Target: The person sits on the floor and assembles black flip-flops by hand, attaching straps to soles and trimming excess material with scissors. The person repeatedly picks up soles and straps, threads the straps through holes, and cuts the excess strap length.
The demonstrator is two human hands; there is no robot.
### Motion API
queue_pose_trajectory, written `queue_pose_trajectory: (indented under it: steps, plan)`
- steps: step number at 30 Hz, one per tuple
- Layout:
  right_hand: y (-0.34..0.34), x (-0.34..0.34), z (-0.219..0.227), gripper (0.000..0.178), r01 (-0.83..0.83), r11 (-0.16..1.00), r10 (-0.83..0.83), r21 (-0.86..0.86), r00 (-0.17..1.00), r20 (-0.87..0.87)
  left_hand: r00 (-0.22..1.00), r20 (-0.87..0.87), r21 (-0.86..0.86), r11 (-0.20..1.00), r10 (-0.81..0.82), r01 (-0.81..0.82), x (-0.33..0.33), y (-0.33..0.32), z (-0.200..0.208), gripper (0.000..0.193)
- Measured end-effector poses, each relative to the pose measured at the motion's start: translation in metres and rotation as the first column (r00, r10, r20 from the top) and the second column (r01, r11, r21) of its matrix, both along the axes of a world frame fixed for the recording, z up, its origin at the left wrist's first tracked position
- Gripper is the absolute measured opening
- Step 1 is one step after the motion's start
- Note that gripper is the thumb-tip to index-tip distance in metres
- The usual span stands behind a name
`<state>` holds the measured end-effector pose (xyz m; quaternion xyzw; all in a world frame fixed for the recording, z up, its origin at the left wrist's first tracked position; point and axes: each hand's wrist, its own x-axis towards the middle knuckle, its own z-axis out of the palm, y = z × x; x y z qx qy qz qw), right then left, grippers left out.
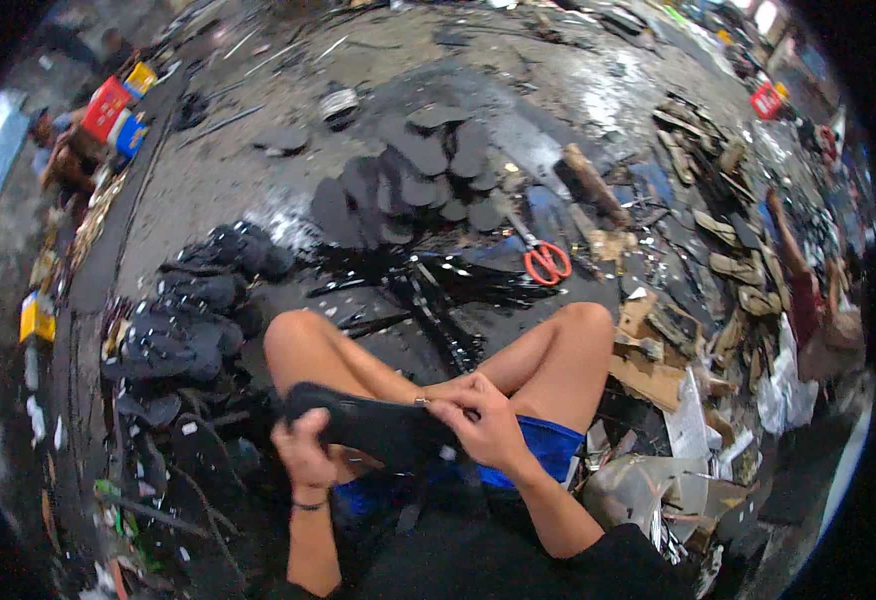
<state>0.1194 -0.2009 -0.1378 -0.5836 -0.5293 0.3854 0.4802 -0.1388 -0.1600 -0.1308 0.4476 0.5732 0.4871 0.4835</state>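
Over my crossed legs lies a black sandal sole [383,425], held level above my lap. My left hand [306,455] grips its left end, thumb on top. At the right end, my right hand [478,420] is closed in a pinch on the sole's far edge. A small shiny bit shows by its fingertips, too small to name. Shiny black strips [438,300] lie on the floor just beyond my legs. Past them stands a heap of dark grey soles [418,165]. Scissors with orange handles [546,262] rest to the right of the strips.
Black sandals [173,340] are piled along my left. To the right lie worn brown soles [728,225], torn cardboard [653,345] and plastic bags [788,380]. A wooden block [593,185] sits behind the scissors. Another person [68,160] is at the far left, beside colored boxes [108,110].
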Motion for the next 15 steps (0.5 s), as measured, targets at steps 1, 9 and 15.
queue_pose_trajectory:
  steps: [1, 9, 15]
  plan:
    - [-0.002, -0.006, 0.026, 0.016, -0.079, 0.997, 0.076, 0.008, 0.984, 0.163, 0.977, 0.130, -0.245, 0.960, 0.171, -0.135, 0.035, -0.009, 0.026, 0.036]
    - [-0.009, -0.013, 0.044, 0.017, 0.024, 1.000, -0.027, 0.013, 0.961, 0.275, 0.861, -0.003, -0.173, 0.848, -0.509, 0.501, 0.055, -0.016, 0.038, 0.030]
    - [-0.013, -0.003, 0.048, 0.016, -0.071, 0.997, 0.077, -0.030, 0.949, 0.304, 0.820, -0.115, -0.145, 0.826, -0.561, 0.545, 0.054, -0.015, 0.038, 0.030]
